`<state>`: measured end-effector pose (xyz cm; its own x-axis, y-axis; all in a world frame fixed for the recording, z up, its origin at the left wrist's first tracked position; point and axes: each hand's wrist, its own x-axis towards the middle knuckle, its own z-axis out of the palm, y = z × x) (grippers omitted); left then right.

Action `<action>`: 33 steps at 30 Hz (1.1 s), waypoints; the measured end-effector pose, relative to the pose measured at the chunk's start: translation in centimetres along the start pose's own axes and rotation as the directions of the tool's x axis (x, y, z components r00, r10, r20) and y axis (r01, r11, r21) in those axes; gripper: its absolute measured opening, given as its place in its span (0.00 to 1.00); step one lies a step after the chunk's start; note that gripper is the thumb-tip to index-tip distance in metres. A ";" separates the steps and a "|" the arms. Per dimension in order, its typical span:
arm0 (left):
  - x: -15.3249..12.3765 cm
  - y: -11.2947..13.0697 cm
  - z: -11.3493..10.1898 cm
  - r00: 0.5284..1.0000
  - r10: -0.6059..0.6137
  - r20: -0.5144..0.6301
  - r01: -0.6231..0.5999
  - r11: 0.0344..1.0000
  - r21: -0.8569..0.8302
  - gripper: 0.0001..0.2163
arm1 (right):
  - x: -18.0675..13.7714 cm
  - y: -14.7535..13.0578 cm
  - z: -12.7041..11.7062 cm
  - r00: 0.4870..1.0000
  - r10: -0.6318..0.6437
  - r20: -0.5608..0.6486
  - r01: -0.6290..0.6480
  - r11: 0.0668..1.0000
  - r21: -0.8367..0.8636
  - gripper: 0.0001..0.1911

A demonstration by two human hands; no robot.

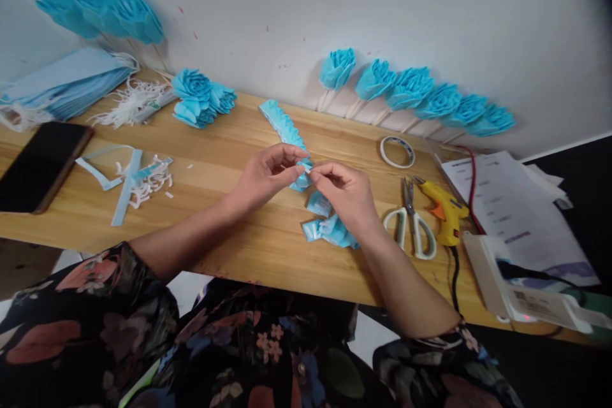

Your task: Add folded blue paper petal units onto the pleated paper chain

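A small blue folded piece [305,167], pale, creased and thin, sits just above the middle of the tabletop [215,229]. The left hand [265,175] and the right hand [347,194] each close a fingertip grip on it. A pleated blue strip [282,122] runs off at 11 o'clock, loose blue pieces [329,229] lie at 5 o'clock, and scissors [412,224] lie at 3 o'clock.

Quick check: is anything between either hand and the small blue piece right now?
Nothing visible. The left hand and the right hand both pinch the small blue piece at their fingertips, above the table. The pleated strip lies behind it and the loose blue pieces lie by the right hand, neither in between.
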<state>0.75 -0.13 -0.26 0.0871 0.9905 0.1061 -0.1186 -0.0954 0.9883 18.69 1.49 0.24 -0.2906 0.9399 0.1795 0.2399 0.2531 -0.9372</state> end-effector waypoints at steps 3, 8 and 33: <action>0.2 -0.4 0.0 1.000 0.019 0.011 -0.020 1.000 0.021 0.13 | 0.0 0.0 0.1 1.000 -0.004 0.004 0.004 1.000 -0.018 0.06; 0.4 -0.9 -0.1 0.999 0.033 0.019 -0.033 0.999 0.001 0.11 | -0.2 0.0 0.3 0.998 -0.057 0.015 0.058 0.997 -0.049 0.06; 0.5 -0.8 -0.1 0.998 0.049 0.045 -0.047 0.998 -0.048 0.11 | 0.1 -0.5 -0.2 0.975 0.187 0.123 -0.195 0.979 0.056 0.10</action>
<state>0.82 0.41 -0.97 0.1257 0.9792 0.1591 -0.1699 -0.1368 0.9759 18.70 1.46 0.82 -0.3521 0.9352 -0.0373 0.2402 0.0518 -0.9694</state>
